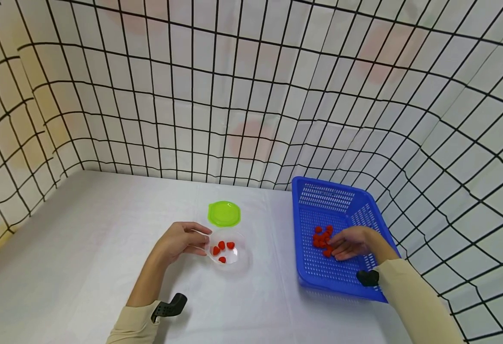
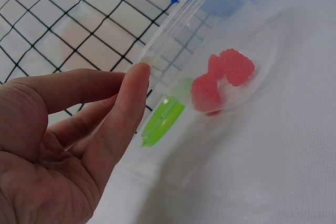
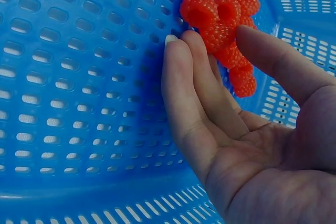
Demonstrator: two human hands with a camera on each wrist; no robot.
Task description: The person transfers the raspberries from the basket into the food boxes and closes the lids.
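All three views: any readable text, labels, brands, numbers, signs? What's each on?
None readable in any view.
Blue basket: no lettering visible.
Clear container: no lettering visible.
Green lid: nothing readable; too small to rule out fine markings.
Left-sleeve black device, right-sleeve black device: too small to tell.

Left hand: I hold a clear bowl by the edge nearest that hand. Four red pieces lie in it, just right of my fingers. Green lid lies farther ahead, beyond the bowl. Right hand: lowered into a blue basket, my fingers extended toward a red cluster at their tips; exact contact unclear. White tabletop spreads beneath both hands; black-gridded backdrop stands ahead of them. Beige sleeves behind each hand.
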